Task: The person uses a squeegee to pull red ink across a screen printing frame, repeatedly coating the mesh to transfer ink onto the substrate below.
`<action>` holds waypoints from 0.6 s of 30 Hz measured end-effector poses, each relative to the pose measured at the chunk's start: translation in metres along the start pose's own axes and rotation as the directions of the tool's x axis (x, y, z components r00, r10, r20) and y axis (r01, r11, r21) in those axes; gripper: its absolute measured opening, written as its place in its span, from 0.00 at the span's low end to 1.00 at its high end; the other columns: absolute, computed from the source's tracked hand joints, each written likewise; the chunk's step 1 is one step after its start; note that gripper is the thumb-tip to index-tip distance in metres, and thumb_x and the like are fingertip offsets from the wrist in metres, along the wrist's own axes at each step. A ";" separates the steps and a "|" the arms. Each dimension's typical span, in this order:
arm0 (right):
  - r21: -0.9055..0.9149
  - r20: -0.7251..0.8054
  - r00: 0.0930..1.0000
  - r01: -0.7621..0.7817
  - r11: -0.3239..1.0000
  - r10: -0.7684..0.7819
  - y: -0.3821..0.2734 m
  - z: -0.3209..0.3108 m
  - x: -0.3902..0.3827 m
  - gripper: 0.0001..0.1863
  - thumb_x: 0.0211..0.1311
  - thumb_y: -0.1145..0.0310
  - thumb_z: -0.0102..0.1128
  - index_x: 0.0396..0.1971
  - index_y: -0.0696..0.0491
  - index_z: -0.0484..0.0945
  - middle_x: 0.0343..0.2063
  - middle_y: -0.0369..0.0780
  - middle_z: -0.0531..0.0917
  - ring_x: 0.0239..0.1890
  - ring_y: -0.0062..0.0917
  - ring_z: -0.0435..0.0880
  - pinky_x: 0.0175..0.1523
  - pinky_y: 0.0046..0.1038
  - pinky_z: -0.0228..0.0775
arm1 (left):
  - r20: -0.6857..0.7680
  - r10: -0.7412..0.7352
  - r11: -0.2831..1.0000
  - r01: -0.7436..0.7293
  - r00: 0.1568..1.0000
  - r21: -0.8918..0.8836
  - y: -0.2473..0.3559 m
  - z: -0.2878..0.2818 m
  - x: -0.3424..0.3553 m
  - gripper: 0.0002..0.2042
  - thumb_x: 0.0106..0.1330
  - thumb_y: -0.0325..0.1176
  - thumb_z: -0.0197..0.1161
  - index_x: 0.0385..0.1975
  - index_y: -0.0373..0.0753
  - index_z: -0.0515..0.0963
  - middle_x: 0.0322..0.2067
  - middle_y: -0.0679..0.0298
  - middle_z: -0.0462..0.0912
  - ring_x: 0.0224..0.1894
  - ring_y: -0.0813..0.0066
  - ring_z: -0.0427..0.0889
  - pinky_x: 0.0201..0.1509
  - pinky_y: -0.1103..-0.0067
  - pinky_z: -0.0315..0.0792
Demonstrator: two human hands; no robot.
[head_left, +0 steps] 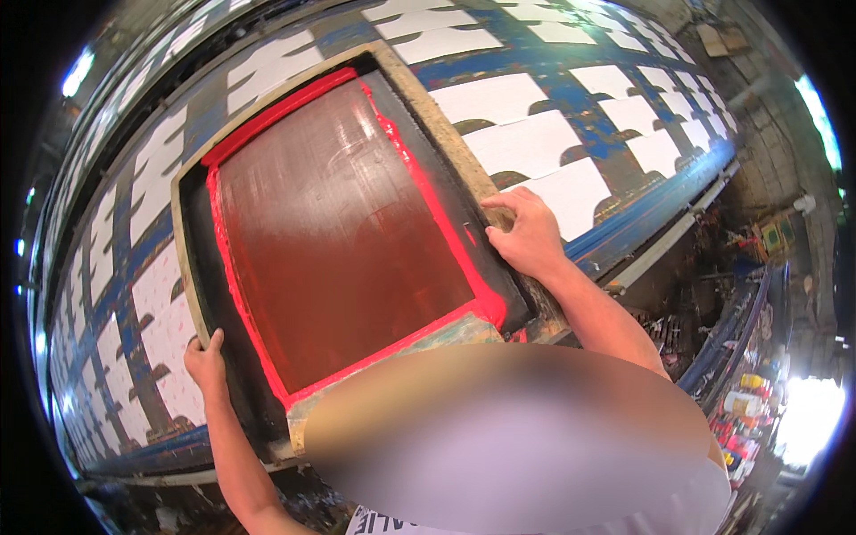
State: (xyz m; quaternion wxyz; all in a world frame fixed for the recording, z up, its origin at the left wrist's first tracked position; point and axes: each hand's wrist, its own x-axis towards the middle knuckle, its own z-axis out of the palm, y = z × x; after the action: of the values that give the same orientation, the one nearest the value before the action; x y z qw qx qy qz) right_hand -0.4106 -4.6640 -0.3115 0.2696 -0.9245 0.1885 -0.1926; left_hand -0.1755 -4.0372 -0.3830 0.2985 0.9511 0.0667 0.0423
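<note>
A large wooden-edged printing screen [348,241] fills the middle of the view, tilted over a long table. Thick red ink lines the sides and ends of its dark mesh. My left hand [207,364] grips the left rim near the close end, thumb on top. On the right rim, my right hand [528,234] is closed around the wooden edge, its fingers curled over it. A flat, paint-streaked board [446,335] lies across the screen's near end, partly hidden by a blurred area. Neither hand touches the board.
White notched fabric pieces [513,147] lie in rows on the long, blue-stained table [571,125]. Pieces at the left [169,312] carry small red marks. A rail [660,236] runs along the table's right edge. Bottles and containers [747,406] stand at the lower right.
</note>
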 end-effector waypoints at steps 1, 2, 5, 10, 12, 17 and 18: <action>0.007 0.002 1.000 -0.011 1.000 0.011 0.007 -0.006 0.005 0.19 0.56 0.69 0.77 0.50 0.46 0.95 0.43 0.45 0.89 0.54 0.48 0.89 0.62 0.47 0.83 | 0.005 -0.021 1.000 0.021 1.000 0.003 0.010 0.002 -0.002 0.17 0.69 0.39 0.85 0.40 0.28 0.92 0.32 0.58 0.92 0.36 0.70 0.88 0.47 0.67 0.80; 0.018 0.006 1.000 -0.014 1.000 0.014 0.016 -0.012 0.011 0.18 0.56 0.69 0.77 0.49 0.46 0.95 0.43 0.45 0.89 0.54 0.48 0.89 0.62 0.47 0.83 | 0.003 -0.015 1.000 0.015 1.000 -0.007 0.021 0.007 -0.005 0.17 0.68 0.38 0.85 0.40 0.28 0.92 0.32 0.59 0.92 0.35 0.70 0.87 0.47 0.67 0.80; 0.005 -0.027 0.999 -0.024 1.000 0.024 0.055 -0.030 0.025 0.16 0.56 0.69 0.75 0.46 0.46 0.95 0.43 0.46 0.89 0.54 0.48 0.90 0.61 0.47 0.83 | -0.014 0.002 0.999 -0.003 1.000 -0.048 0.060 0.025 -0.017 0.17 0.68 0.38 0.86 0.38 0.27 0.92 0.31 0.59 0.92 0.33 0.70 0.87 0.45 0.67 0.80; 0.006 -0.069 0.993 -0.100 0.995 0.100 0.146 -0.067 0.046 0.16 0.56 0.70 0.74 0.45 0.46 0.96 0.45 0.47 0.90 0.54 0.48 0.90 0.61 0.47 0.83 | -0.076 0.076 0.985 -0.087 0.994 -0.148 0.144 0.082 -0.048 0.18 0.65 0.40 0.88 0.37 0.27 0.93 0.29 0.59 0.91 0.32 0.70 0.85 0.43 0.66 0.79; 0.026 -0.107 0.987 -0.118 0.993 0.120 0.185 -0.080 0.052 0.16 0.56 0.70 0.74 0.45 0.46 0.96 0.45 0.47 0.90 0.53 0.47 0.90 0.61 0.46 0.84 | -0.098 0.071 0.991 -0.082 0.993 -0.106 0.179 0.105 -0.066 0.18 0.64 0.40 0.89 0.38 0.28 0.93 0.29 0.59 0.90 0.32 0.70 0.85 0.43 0.66 0.79; 0.048 -0.104 0.980 -0.168 0.985 0.172 0.282 -0.127 0.054 0.18 0.54 0.73 0.74 0.46 0.46 0.96 0.47 0.46 0.90 0.50 0.45 0.91 0.59 0.45 0.84 | -0.100 0.079 0.993 -0.086 0.992 -0.075 0.255 0.161 -0.127 0.20 0.64 0.40 0.90 0.33 0.27 0.90 0.27 0.61 0.86 0.30 0.70 0.80 0.40 0.64 0.77; 0.044 -0.098 0.975 -0.198 0.979 0.201 0.299 -0.137 0.056 0.18 0.54 0.73 0.74 0.46 0.46 0.96 0.46 0.46 0.90 0.50 0.45 0.90 0.59 0.45 0.84 | -0.100 0.070 0.988 -0.083 0.992 -0.130 0.269 0.175 -0.139 0.20 0.64 0.40 0.90 0.32 0.27 0.89 0.26 0.62 0.86 0.29 0.70 0.79 0.40 0.64 0.76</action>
State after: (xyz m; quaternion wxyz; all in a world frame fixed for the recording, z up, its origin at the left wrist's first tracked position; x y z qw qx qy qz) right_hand -0.4989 -4.9821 -0.3614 0.2930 -0.8852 0.2906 -0.2147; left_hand -0.2645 -4.3749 -0.3775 0.3564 0.9277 0.0412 0.1034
